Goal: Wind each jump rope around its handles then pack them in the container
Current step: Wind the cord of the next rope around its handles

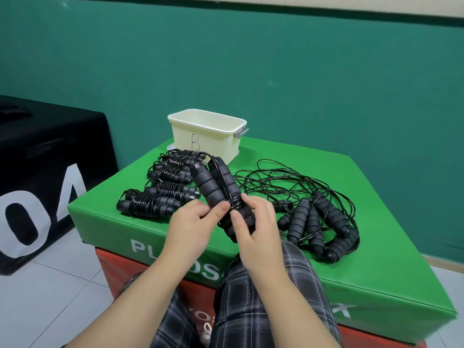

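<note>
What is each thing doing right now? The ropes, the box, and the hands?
Held jump rope: handles side by side, cord just started around them.
Left hand: grips the handles.
Right hand: pinches the cord at the wraps.
Wound ropes: bundled, lying on the green block, not packed.
Loose ropes: unwound, tangled.
Container: open, upright; inside hidden.
Green block: holds everything.

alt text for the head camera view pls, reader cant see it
Both hands, left hand and right hand, hold a pair of black jump rope handles over a green box, cord partly wound. Wound ropes lie left, unwound ropes right, cream container behind.
</note>
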Available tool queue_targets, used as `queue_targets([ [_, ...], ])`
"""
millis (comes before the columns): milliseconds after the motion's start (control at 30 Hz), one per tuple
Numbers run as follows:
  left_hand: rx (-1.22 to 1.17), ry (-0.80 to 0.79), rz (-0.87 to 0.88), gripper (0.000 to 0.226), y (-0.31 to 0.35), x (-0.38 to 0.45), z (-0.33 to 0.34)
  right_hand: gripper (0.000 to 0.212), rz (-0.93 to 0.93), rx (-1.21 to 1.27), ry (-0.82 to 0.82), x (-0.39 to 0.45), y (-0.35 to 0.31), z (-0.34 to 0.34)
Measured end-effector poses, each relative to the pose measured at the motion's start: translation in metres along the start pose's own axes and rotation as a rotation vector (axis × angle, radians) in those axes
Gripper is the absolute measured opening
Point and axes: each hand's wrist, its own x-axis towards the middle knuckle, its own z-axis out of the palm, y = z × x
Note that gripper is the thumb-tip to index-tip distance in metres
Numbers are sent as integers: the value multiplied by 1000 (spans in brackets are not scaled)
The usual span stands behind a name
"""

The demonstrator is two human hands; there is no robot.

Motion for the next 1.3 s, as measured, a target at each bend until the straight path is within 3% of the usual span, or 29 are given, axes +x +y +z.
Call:
queue_targets([
  [233,-25,-64,34,54,1,1,-5,71,57,-38,-97,2,-2,-1],
  [367,-95,-116,26,31,3,-2,-5,85,109,-111,-142,4,0,-1],
  [533,-163,-190,79,23,5,-5,-8,66,179,-98,-89,5,-2,-4],
  [667,-165,-272,135,19,1,-5,-6,33,226,63,-14,3,-4,-4],
  [767,-137,-228,169,19,-1,-7,-3,11,237,128,3,2,-5,-5],
  [933,-112,-100,22,13,-6,-5,4,4,229,247,36,1,-9,-7],
  [1067,-45,-103,22,21,-11,-4,8,23,271,354,43,0,-11,-9],
  [1300,-298,-351,-233,52,-22,-4,3,28,253,272,-22,-1,-7,-10],
])
